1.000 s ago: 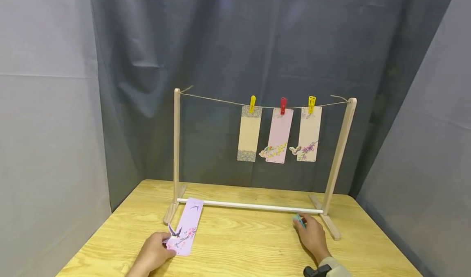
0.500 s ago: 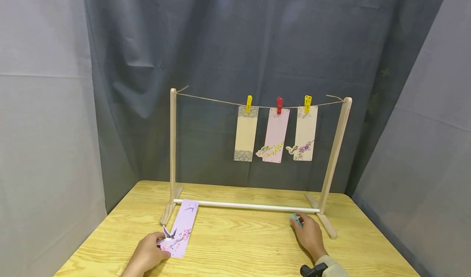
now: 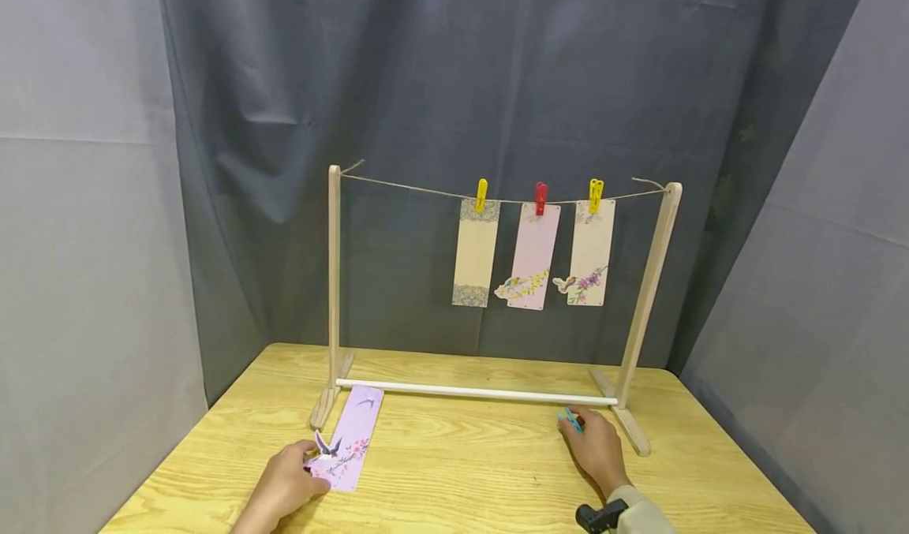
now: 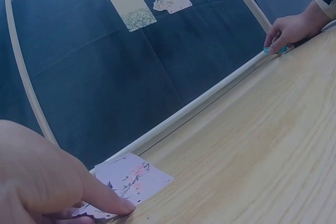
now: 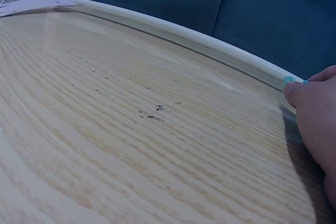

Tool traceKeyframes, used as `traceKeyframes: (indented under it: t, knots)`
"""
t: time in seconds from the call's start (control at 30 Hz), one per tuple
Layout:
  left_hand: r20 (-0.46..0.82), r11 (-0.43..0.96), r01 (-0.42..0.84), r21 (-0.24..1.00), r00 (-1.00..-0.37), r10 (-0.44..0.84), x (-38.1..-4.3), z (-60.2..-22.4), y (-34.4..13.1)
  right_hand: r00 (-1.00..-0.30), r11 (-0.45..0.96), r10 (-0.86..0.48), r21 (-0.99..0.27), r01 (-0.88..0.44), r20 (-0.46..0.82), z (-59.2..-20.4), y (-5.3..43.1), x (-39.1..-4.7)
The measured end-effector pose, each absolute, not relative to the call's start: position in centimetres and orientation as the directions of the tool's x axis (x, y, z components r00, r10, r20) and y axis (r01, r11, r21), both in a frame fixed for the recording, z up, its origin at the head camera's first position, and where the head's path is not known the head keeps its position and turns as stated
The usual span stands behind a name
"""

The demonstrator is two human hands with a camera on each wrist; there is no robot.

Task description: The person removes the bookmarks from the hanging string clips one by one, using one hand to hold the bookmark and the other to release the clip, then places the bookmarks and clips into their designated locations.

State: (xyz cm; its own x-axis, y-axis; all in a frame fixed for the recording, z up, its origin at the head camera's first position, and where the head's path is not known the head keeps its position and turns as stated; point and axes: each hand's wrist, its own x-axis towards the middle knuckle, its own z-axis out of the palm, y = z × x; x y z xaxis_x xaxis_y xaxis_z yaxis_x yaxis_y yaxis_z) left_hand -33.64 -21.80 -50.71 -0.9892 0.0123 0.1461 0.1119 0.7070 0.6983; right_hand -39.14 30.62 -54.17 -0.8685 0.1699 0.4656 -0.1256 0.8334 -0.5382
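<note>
My left hand (image 3: 287,475) pinches the lower left edge of a lilac bookmark (image 3: 357,423) printed with swallows and pink blossom. In the left wrist view its thumb lies on the bookmark's near end. At the right, by the foot of a wooden frame, my right hand (image 3: 595,449) holds a small teal clothespin (image 3: 570,419) between thumb and fingers, mostly hidden by them. From the frame's string hang three bookmarks: a cream one (image 3: 476,254) under a yellow clothespin (image 3: 482,195), a pink one (image 3: 534,250) under a red clothespin (image 3: 541,198), and another cream one (image 3: 592,242) under yellow.
The wooden frame has a left post (image 3: 334,274), a right post (image 3: 649,289) and a white bottom rod (image 3: 469,393) low across the table (image 3: 454,471). Slack string (image 3: 405,186) spans the left part. A dark curtain (image 3: 426,84) hangs behind, with pale cloth at both sides.
The head view has shifted slightly. The teal clothespin has turned a little in my right hand; my left hand keeps its hold on the lilac bookmark.
</note>
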Motion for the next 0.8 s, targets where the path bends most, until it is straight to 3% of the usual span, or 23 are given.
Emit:
traceKeyframes:
  t: [0.53, 0.8]
  knots:
    - [0.156, 0.754, 0.116, 0.647, -0.988, 0.017, -33.27, -50.63, -21.92, -0.880, 0.863, 0.140, -0.492, -0.116, 0.454, -54.77, 30.72, -39.23]
    - [0.230, 0.766, 0.173, 0.619, -0.973, 0.034, -33.15, -50.35, -21.80, -0.882, 0.862, 0.136, -0.492, -0.119, 0.451, -54.29, 30.70, -39.19]
